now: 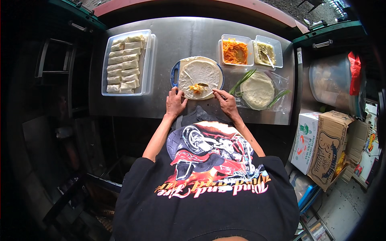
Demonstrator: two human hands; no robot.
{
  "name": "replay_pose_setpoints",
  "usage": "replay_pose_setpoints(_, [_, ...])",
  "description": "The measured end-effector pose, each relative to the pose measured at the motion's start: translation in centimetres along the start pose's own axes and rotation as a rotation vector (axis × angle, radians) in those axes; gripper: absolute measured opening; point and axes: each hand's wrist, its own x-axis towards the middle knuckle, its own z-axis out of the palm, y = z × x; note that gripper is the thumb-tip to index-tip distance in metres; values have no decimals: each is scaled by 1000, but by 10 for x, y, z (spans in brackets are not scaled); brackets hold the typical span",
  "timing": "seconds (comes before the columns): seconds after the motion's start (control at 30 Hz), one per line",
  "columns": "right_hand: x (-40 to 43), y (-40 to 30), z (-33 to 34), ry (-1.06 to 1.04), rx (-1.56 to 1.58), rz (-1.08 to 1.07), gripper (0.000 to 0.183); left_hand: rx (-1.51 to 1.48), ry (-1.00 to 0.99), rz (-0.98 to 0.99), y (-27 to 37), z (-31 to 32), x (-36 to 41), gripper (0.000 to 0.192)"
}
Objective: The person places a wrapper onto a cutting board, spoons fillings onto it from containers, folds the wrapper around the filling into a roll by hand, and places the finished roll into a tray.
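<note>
My right hand grips a metal spoon, its bowl resting at a small heap of orange and pale filling. The filling lies on the near part of a round, thin dough wrapper. Beneath the wrapper is a round cutting board with a blue rim and handle. My left hand rests at the board's near left edge, fingertips by the wrapper; I see nothing held in it. A thin pale strip lies on the wrapper, too small to identify.
A plastic tray of rolled wrappers stands left on the steel table. Back right are tubs of shredded carrot and pale filling with a spoon. Stacked wrappers and green stalks lie on plastic. Cardboard boxes stand right.
</note>
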Motion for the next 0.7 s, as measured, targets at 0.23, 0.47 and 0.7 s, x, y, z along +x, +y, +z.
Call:
replay_pose_setpoints(0.23, [-1, -2, 7, 36, -39, 28, 24, -5, 17, 0, 0, 1, 0, 33])
replay_pose_setpoints(0.47, [-3, -7, 6, 13, 37, 122, 24, -5, 22, 2, 0, 1, -1, 32])
replay_pose_setpoints(0.7, [-6, 1, 7, 82, -56, 23, 23, -4, 27, 13, -1, 1, 0, 32])
